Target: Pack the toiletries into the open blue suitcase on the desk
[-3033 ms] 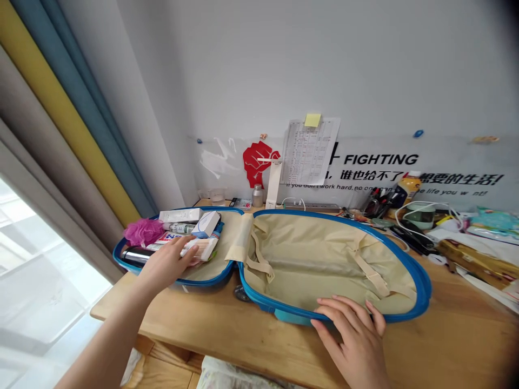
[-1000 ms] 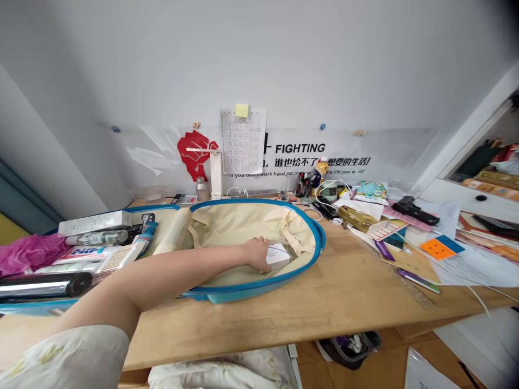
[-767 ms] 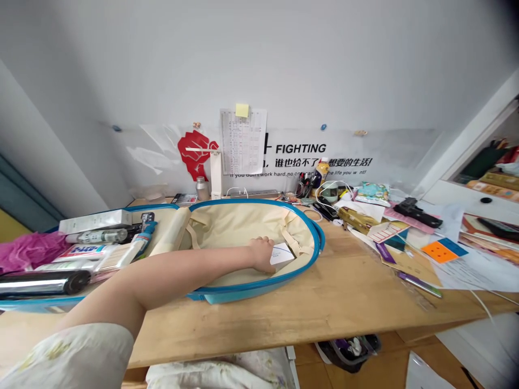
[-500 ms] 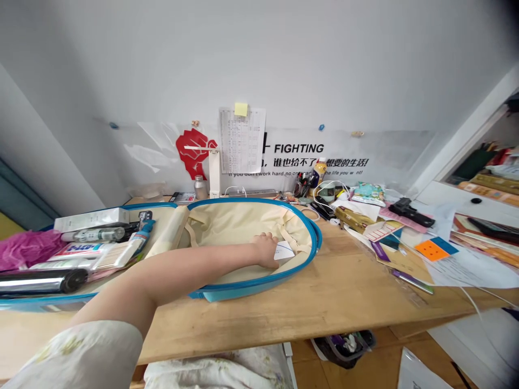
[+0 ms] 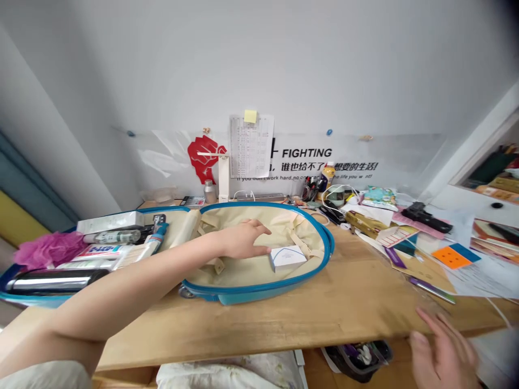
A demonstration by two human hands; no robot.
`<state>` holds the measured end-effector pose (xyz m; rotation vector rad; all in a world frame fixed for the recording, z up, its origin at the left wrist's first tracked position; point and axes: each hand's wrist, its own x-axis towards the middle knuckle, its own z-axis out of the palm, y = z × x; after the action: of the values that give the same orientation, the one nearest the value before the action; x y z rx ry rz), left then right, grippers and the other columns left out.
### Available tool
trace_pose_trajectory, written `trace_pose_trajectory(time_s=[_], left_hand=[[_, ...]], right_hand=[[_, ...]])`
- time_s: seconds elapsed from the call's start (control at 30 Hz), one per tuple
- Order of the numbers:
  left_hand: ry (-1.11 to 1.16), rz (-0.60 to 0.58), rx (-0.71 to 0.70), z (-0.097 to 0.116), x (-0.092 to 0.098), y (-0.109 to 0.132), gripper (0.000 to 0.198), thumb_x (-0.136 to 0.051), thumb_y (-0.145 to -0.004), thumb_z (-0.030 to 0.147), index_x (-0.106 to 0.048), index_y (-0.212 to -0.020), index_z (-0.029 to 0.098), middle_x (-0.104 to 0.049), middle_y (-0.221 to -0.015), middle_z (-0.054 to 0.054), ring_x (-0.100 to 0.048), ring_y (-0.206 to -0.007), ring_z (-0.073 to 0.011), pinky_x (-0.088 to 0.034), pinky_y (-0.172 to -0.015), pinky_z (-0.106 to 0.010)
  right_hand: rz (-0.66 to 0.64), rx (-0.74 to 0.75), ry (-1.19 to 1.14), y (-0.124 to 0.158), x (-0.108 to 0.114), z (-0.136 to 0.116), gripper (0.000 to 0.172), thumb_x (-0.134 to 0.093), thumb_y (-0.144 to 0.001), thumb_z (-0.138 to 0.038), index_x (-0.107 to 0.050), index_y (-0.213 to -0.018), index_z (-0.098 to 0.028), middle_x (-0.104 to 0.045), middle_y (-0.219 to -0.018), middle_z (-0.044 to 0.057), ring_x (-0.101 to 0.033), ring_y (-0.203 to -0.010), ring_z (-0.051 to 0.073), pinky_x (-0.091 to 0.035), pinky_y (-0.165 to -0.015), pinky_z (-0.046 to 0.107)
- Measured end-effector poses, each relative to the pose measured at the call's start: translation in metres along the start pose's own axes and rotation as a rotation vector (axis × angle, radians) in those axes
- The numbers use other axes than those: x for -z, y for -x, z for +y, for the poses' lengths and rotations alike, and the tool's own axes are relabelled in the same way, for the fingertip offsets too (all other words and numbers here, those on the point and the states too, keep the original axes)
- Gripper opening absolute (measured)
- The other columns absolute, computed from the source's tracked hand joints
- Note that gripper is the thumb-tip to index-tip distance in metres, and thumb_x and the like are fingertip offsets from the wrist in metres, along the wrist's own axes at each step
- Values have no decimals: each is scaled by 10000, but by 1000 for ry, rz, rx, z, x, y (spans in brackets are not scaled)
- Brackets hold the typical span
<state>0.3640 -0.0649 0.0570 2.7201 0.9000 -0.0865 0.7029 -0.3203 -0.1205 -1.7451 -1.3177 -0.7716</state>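
Note:
My left hand [image 5: 246, 239] hovers over the beige-lined half of an open blue suitcase [image 5: 259, 289], thumb and fingers apart, nothing in its grasp. Just right of the thumb, a small white box [image 5: 288, 259] with a blue line lies on the lining. Past the desk's front edge at lower right, my right hand [image 5: 441, 351] shows with its fingers extended and holds nothing. The suitcase's left half carries a pink bath puff [image 5: 51, 249], a long white box [image 5: 110, 221], a dark shiny cylinder [image 5: 60, 281] and several toiletries.
On the wooden desk [image 5: 357, 302], papers, a purple pen [image 5: 432, 290], a black toy-like pistol [image 5: 425, 217] and an orange-and-blue card [image 5: 456, 256] crowd the right side. A white lamp [image 5: 224, 178] and a yellow-labelled bottle [image 5: 326, 177] stand by the wall. Below sits a bin [image 5: 359, 359].
My left hand has let go of the white box, drawn back leftward and opened. The box now lies in the suitcase. My right hand has come into view at lower right.

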Motion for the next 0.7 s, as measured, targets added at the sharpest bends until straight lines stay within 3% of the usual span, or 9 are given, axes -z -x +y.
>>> trace_pose_trajectory(time_s=[0.13, 0.23, 0.3, 0.4, 0.5, 0.6, 0.7], left_hand=[[82, 160, 16, -20, -1, 77, 484, -487, -915, 511, -568, -1337, 289, -523, -1446, -62, -463, -1356, -258, -351, -1154, -375], [48, 230, 181, -42, -9, 129, 459, -433, -926, 543, -605, -1301, 342, -531, -1447, -28, -480, -1344, -245, -371, -1140, -351], [-19, 283, 341, -68, -10, 157, 483, -387, -918, 579, -635, -1263, 351, -565, -1415, -25, -502, -1321, -260, -384, -1126, -361], [-151, 349, 605, -121, -3, 189, 534, -320, -906, 581, -654, -1233, 322, -597, -1383, -38, -536, -1276, -289, -406, -1097, -382], [-286, 334, 847, -176, 8, 210, 532, -294, -914, 493, -589, -1303, 281, -597, -1386, -39, -529, -1283, -278, -393, -1097, -375], [-322, 310, 939, -216, 17, 216, 504, -358, -896, 446, -557, -1309, 236, -635, -1318, -65, -537, -1265, -289, -388, -1088, -394], [-325, 290, 947, -237, 22, 211, 441, -443, -865, 407, -569, -1255, 246, -665, -1263, -55, -547, -1235, -283, -398, -1067, -395]], right_hand=[[-10, 239, -138, -51, -57, -65, 386, -395, -975, -396, -601, -1248, -216, -672, -1206, 145, -557, -1266, 345, -380, -1088, 575], [-19, 324, -238, -77, -84, -111, 339, -404, -977, -348, -611, -1221, -236, -664, -1245, 111, -542, -1289, 297, -346, -1128, 517], [-42, 341, -282, -83, -98, -126, 345, -399, -980, -339, -607, -1235, -232, -657, -1265, 110, -531, -1301, 289, -344, -1129, 501], [-37, 323, -350, -80, -114, -130, 365, -355, -990, -322, -624, -1213, -216, -665, -1250, 117, -551, -1276, 283, -377, -1101, 487], [1, 281, -403, -71, -123, -125, 384, -317, -993, -303, -664, -1127, -210, -689, -1187, 117, -591, -1224, 281, -393, -1089, 497], [32, 253, -440, -65, -124, -121, 390, -314, -988, -286, -685, -1073, -202, -703, -1141, 125, -600, -1212, 297, -411, -1074, 519], [45, 232, -456, -64, -124, -120, 395, -311, -984, -285, -694, -1036, -202, -710, -1110, 134, -604, -1203, 313, -438, -1045, 531]])
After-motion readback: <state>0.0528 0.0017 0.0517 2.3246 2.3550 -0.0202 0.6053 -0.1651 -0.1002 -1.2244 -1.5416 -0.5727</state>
